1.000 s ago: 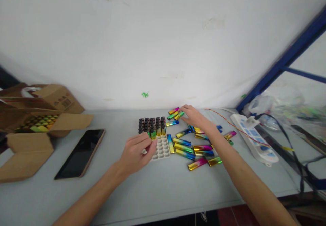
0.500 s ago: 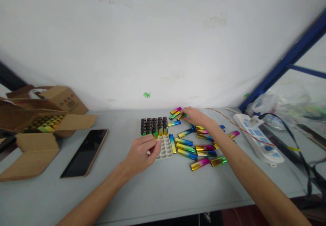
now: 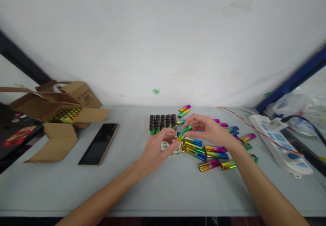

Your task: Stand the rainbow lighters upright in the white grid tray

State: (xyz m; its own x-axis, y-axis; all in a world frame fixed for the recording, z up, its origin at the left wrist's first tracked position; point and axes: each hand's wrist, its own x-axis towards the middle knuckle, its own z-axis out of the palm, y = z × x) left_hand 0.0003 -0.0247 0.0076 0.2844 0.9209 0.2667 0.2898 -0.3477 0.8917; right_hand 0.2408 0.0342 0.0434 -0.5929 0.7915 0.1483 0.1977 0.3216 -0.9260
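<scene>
A shiny green-and-gold lighter point(image 3: 184, 133) is tilted between my two hands above the tray. My left hand point(image 3: 159, 146) has thumb and fingers around its lower end. At its upper end are the curled fingers of my right hand point(image 3: 207, 129). Beneath them, the white tray point(image 3: 175, 151) with round cells is partly covered by my left hand. Rows of upright lighters with black tops point(image 3: 163, 120) fill its far part. Right of the tray lies a loose pile of metallic lighters point(image 3: 195, 148) in gold, blue, green and magenta.
Left of the tray lies a dark-screened phone point(image 3: 99, 144). An open cardboard box point(image 3: 93, 114) with more lighters stands farther left. At the right, a white power strip point(image 3: 277, 144) has a black cable and a thin red-orange wire nearby. The white wall point(image 3: 163, 49) bounds the table's back.
My right hand has come back from the far lighters with the green-and-gold one, toward the tray. My left hand has opened from a closed pinch and met it. The view has shifted slightly.
</scene>
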